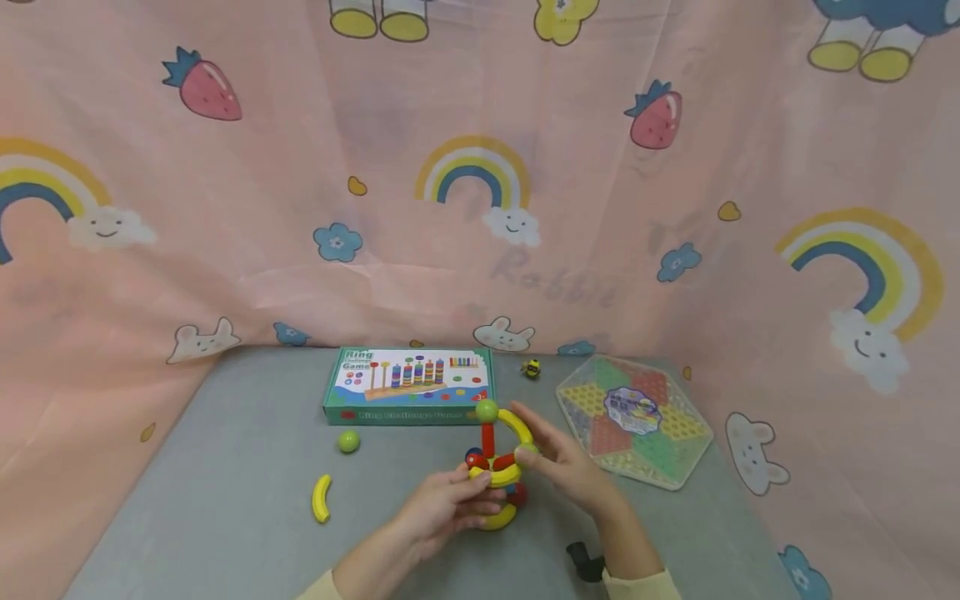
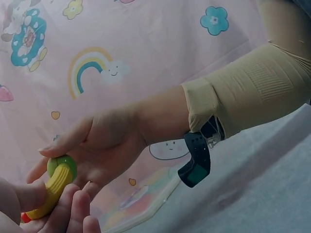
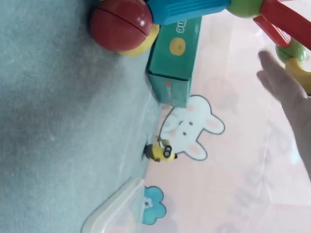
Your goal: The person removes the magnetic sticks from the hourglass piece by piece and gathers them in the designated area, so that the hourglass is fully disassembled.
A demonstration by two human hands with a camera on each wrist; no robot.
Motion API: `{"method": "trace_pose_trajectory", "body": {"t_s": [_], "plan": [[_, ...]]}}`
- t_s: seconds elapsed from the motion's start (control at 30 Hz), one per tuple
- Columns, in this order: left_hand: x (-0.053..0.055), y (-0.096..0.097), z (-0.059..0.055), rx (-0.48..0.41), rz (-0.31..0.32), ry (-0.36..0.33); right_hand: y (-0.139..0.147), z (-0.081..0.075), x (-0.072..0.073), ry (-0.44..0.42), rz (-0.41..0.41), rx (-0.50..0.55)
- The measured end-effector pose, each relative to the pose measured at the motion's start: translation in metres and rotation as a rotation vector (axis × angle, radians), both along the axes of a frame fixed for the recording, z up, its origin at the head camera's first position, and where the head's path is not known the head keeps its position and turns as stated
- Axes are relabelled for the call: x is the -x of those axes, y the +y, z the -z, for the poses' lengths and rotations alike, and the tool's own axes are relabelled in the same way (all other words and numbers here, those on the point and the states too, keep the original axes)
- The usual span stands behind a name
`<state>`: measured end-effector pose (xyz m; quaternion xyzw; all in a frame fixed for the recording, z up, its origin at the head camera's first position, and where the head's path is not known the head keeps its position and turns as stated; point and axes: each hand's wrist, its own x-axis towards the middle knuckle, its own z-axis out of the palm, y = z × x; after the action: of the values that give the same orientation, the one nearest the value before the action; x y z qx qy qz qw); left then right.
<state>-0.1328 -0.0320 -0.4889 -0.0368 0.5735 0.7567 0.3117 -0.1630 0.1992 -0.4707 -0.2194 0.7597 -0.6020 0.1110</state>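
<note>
Upright on the table stands a building-toy structure (image 1: 488,437) of balls and rods. My left hand (image 1: 450,504) pinches a yellow curved rod (image 1: 497,477) at its middle. Higher and to the right, my right hand (image 1: 573,467) holds a green ball (image 1: 526,454), thumb on its near side. A yellow arc rod (image 1: 517,425) runs from that ball up to a green ball (image 1: 487,411) on top of a red rod. Low in the structure, the right wrist view shows a dark red ball (image 3: 121,23) and a blue rod (image 3: 187,8).
A loose green ball (image 1: 348,442) and a loose yellow curved rod (image 1: 321,499) lie left of the structure. Behind it sits a Ring Challenge Game box (image 1: 408,414), with a small yellow-black figure (image 1: 532,369) beside it. A hexagonal checkers board (image 1: 690,467) lies to the right.
</note>
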Motion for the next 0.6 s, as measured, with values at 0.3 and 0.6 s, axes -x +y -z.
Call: {"method": "trace_pose_trajectory", "body": {"t_s": [0.3, 0.6], "plan": [[0.0, -0.014, -0.007, -0.01, 0.063, 0.08, -0.001, -0.001, -0.002, -0.041, 0.043, -0.008], [0.011, -0.049, -0.033, 0.183, -0.014, 0.359, -0.002, -0.007, -0.002, -0.033, 0.044, -0.05]]}}
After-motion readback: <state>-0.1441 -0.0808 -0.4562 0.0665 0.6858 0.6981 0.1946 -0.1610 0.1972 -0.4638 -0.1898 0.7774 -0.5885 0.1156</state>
